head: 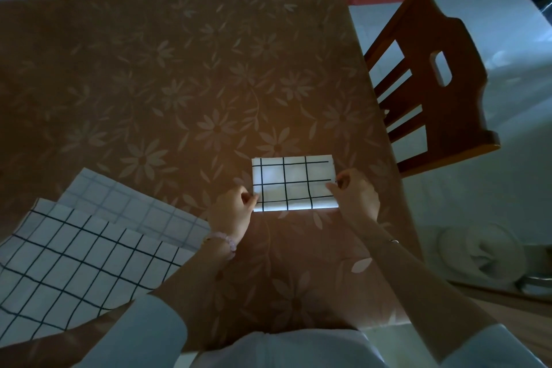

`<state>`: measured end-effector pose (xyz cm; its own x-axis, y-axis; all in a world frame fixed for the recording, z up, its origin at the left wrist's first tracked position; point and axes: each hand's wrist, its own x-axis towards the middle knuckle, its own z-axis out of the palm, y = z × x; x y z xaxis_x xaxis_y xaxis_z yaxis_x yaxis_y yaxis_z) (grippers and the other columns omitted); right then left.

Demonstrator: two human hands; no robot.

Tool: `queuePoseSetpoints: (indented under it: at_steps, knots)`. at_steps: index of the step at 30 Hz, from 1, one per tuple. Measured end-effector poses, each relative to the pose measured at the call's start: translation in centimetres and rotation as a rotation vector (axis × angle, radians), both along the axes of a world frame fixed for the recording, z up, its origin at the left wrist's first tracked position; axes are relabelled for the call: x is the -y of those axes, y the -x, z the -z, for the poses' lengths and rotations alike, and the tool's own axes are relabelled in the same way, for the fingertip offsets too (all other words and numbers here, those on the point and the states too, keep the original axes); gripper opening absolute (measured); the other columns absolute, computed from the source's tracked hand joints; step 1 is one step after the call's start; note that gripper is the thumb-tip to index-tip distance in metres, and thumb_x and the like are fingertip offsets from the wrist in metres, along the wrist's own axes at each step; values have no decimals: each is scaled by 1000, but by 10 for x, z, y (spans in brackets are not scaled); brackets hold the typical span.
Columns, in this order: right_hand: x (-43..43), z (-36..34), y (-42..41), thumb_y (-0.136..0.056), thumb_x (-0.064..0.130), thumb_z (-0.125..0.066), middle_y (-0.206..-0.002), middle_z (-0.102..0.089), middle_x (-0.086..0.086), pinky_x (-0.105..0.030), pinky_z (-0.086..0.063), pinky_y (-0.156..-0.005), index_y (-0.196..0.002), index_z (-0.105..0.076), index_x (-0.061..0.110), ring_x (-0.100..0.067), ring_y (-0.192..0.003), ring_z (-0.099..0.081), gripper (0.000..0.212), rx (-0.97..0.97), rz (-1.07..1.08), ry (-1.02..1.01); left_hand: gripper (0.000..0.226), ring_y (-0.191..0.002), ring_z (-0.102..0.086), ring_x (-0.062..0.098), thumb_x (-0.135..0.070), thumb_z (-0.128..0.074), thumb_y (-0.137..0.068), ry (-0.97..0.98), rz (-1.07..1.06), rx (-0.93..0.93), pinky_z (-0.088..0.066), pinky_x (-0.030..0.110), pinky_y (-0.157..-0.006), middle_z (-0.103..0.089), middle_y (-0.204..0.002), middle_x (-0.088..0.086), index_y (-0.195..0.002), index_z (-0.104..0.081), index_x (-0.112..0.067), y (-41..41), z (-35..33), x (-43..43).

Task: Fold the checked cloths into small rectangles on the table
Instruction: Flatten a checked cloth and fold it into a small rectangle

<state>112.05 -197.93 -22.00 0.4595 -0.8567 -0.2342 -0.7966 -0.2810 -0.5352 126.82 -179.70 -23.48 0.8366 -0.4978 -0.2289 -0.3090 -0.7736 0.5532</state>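
Pinches the folded cloth (pixel 292 184) at both short ends. Uses the left hand (pixel 236 212) at the 9 o'clock end, fingers curled and closed on the edge near the lower corner. Uses the right hand (pixel 355 194) at the 3 o'clock end, thumb and forefinger nipped on the fabric, remaining fingers curled behind. Keeps it flat toward 4 o'clock on the table (pixel 149 69), already a small white rectangle with black grid lines, long side running 9 to 3.

Looks light, thin and soft, with no stiffness of its own. Probably sags or falls open if lifted by one corner. Seems to take a crease well, judging by the sharp near edge. Best held at the two ends as now, with all layers caught together, or pressed flat from above. May well slide on the smooth-looking flowered covering, so worth pinning with one hand while smoothing with the other. Nothing fragile here; can bear firm pressing.

Leaves two more cloths unfolded at 8 o'clock: a bold-lined cloth (pixel 74 263) overlapping a paler-lined cloth (pixel 128 203). Likely calls for the same handling: grip at the corners, not the middle, to avoid bunching. Shows a wooden chair (pixel 433 84) beyond the 3 o'clock edge.
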Motion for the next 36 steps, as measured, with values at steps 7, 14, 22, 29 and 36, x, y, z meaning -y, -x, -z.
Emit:
queuePoseSetpoints:
  at_steps: [7,14,22,29,36]
  knots:
    - [-31,-8,-10,-83,10,-56,-101,-64,-6,-36,-52,-74,-98,-66,12,-25,-92,-58,18,299,-307,355,19,-57,-54,14,-28,-60,-89,53,26,158,-31,18,-48,-53,-63,-5,-79,-58,-12,0,-13,-1]
    - [-86,13,-6,-89,21,-46,-121,-64,-9,-38,-49,-96,-119,-63,6,-24,-115,-59,37,240,-546,416,30,-102,-61,23,-15,-45,-85,134,577,695,-49,39,-85,-67,-105,4,-103,-68,-10,29,-11,-9]
    - [-100,25,10,-98,26,-29,-133,-55,-13,-39,-36,-104,-125,-59,4,-24,-125,-51,46,73,-610,502,52,-137,-34,26,-26,-37,-93,-45,810,468,-26,42,-110,-38,-147,12,-140,-40,-4,46,18,-30]
    - [-85,33,25,-101,41,-11,-144,-43,-14,-40,-33,-110,-136,-45,2,-24,-133,-41,62,-140,-655,385,58,-138,-32,24,-36,-34,-94,-137,820,396,-25,40,-110,-35,-149,13,-142,-35,-3,40,11,-37]
    - [-63,32,45,-100,44,-7,-147,-37,-15,-42,-33,-109,-140,-39,1,-25,-136,-36,67,-183,-587,378,55,-134,-40,23,-36,-33,-94,-243,794,476,-25,44,-110,-42,-144,13,-137,-45,-3,30,7,-52]
